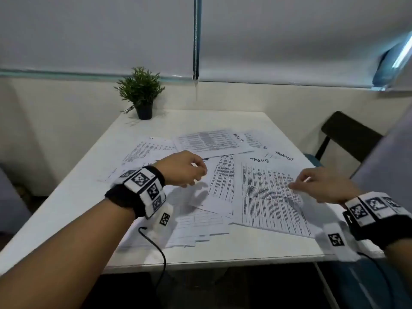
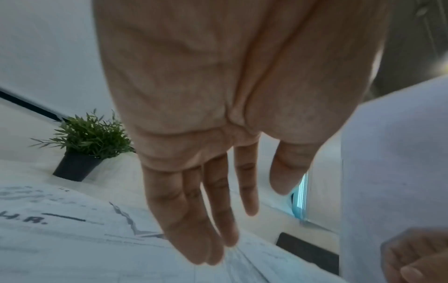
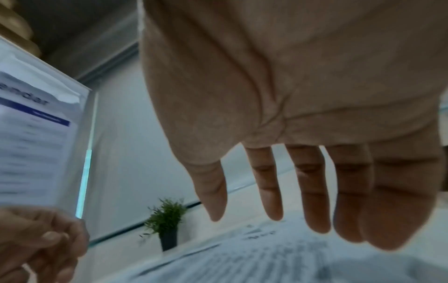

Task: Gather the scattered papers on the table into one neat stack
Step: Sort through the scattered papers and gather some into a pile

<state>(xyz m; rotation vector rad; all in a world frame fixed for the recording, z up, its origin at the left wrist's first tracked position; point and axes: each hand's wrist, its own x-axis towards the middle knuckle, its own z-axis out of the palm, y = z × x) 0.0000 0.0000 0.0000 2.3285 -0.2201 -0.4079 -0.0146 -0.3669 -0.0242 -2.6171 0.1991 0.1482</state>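
Several printed papers (image 1: 223, 175) lie scattered and overlapping on the white table (image 1: 66, 208). My left hand (image 1: 185, 168) hovers over the middle sheets with loosely curled fingers. In the left wrist view the left hand (image 2: 244, 206) hangs with relaxed fingers above the papers (image 2: 72, 239), holding nothing. My right hand (image 1: 316, 184) touches a large text sheet (image 1: 267, 192) with its fingertips. The right wrist view shows that hand (image 3: 266, 201) with straight fingers over the sheet (image 3: 266, 258). At the edge of each wrist view another hand (image 3: 41, 243) (image 2: 417, 256) holds an upright sheet (image 3: 36, 134) (image 2: 392, 162).
A small potted plant (image 1: 142, 94) stands at the table's far left corner. A dark chair (image 1: 347, 134) sits beyond the right edge. A pale blurred surface (image 1: 388, 152) fills the right side of the head view. Walls and blinds close the far side.
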